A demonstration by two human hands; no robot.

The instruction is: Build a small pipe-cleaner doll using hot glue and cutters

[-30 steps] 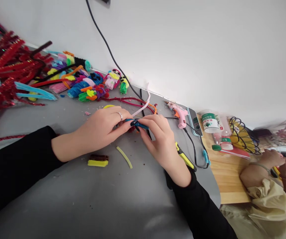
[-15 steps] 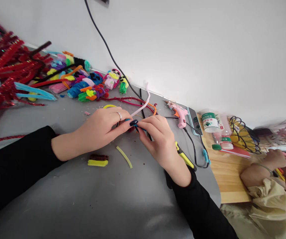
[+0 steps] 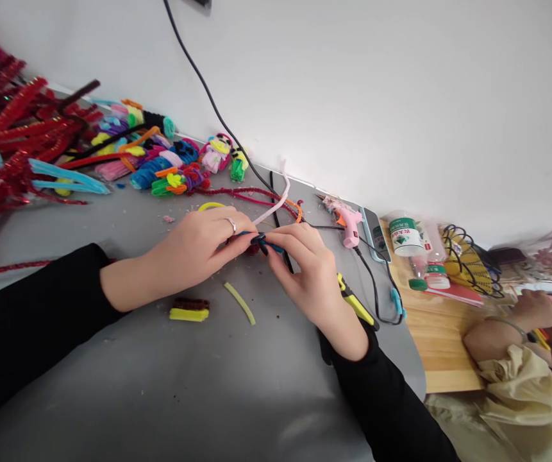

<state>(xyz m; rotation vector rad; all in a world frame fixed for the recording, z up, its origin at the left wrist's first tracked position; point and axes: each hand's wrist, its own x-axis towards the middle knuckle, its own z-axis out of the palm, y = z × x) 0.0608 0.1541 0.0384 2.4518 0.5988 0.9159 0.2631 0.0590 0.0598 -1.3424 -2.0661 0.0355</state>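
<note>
My left hand (image 3: 196, 247) and my right hand (image 3: 307, 273) meet at the middle of the grey table (image 3: 160, 385). Both pinch a small blue pipe cleaner piece (image 3: 272, 246), fingertips pressed together around it. A pale pink pipe cleaner (image 3: 276, 202) rises from between the fingers toward the wall. A ring sits on a left-hand finger. A yellow-green stick (image 3: 240, 303) and a small yellow and brown bundle (image 3: 189, 310) lie just in front of my hands.
Red tinsel stems (image 3: 6, 141) fill the far left. Colourful pipe-cleaner figures (image 3: 170, 163) line the wall. A pink glue gun (image 3: 347, 224), a yellow-handled tool (image 3: 355, 307), a black cable and bottles (image 3: 408, 240) lie to the right. Another person's arms (image 3: 511, 333) rest at a wooden table.
My fingers have shifted slightly on the blue piece, covering more of it. The other person's hands at the right have moved a little. The rest is unchanged.
</note>
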